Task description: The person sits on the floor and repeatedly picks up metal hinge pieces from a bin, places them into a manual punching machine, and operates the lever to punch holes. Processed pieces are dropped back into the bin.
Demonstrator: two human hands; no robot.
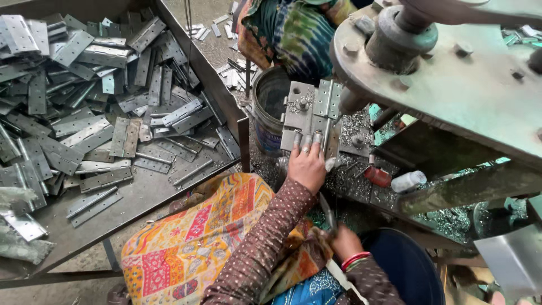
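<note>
My left hand (307,162) reaches forward and presses its fingers on the near edge of a grey metal hinge (327,101) lying open on a steel jig plate (296,116) under the press. Close to my body, my right hand (345,242), with red bangles at the wrist, is shut on a thin dark metal piece (327,213) that points up towards the left hand. What kind of piece it is cannot be told.
A large metal tray (147,197) on the left holds several loose grey hinges (96,101). The heavy press head (451,68) overhangs the right. A bucket (270,107) stands behind the jig, a blue tub (409,265) at lower right. Another person in colourful cloth (293,31) sits beyond. Metal shavings cover the bench.
</note>
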